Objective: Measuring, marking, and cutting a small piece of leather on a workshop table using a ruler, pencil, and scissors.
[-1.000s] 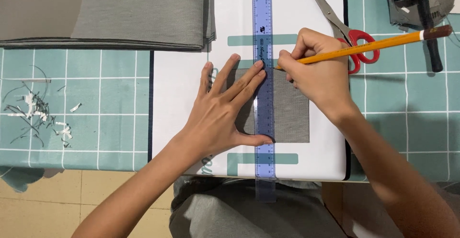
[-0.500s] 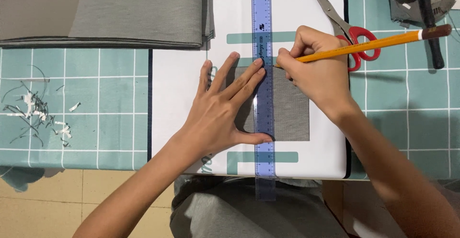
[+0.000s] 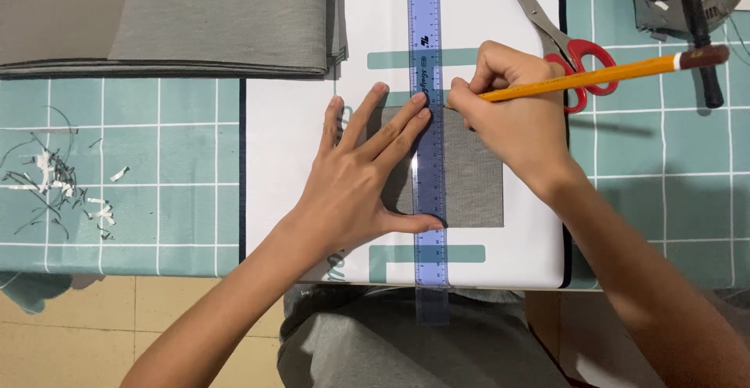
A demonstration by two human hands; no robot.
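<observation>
My left hand (image 3: 355,193) lies spread flat, fingers pressing one translucent blue ruler (image 3: 428,146) down on one small grey fabric square (image 3: 473,173); my thumb touches the ruler's edge. Just right of that, my right hand (image 3: 508,114) keeps a pinching grip on one yellow pencil (image 3: 594,75), its tip hidden behind my fingers at the ruler's right edge, at the square's top. The square rests on one white board (image 3: 289,161) on the bench (image 3: 156,161). Beyond my right grip lies one pair of red-handled scissors (image 3: 574,56). One folded grey cloth stack (image 3: 172,17) sits beyond my left hand.
</observation>
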